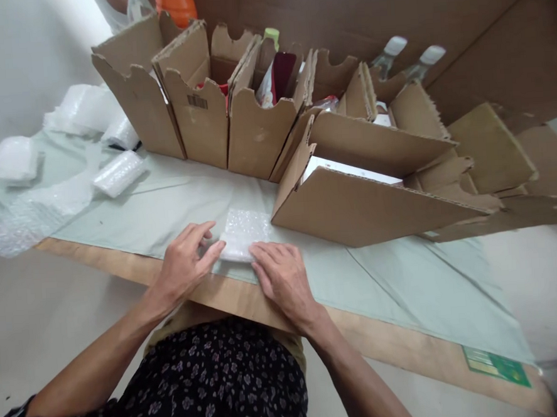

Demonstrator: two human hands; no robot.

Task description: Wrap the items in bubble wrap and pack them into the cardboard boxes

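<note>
Glistening flat rect. bubble-wrap pkt [243, 231]

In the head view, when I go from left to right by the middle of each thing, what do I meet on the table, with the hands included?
White bundle → small bubble-wrap roll → left hand → bubble-wrap packet → right hand → front cardboard box → green printed card.

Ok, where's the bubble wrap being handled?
In the head view, the bubble wrap lies mid-picture near the table edge, between the left hand and right hand, just left of the nearest cardboard box.
</note>
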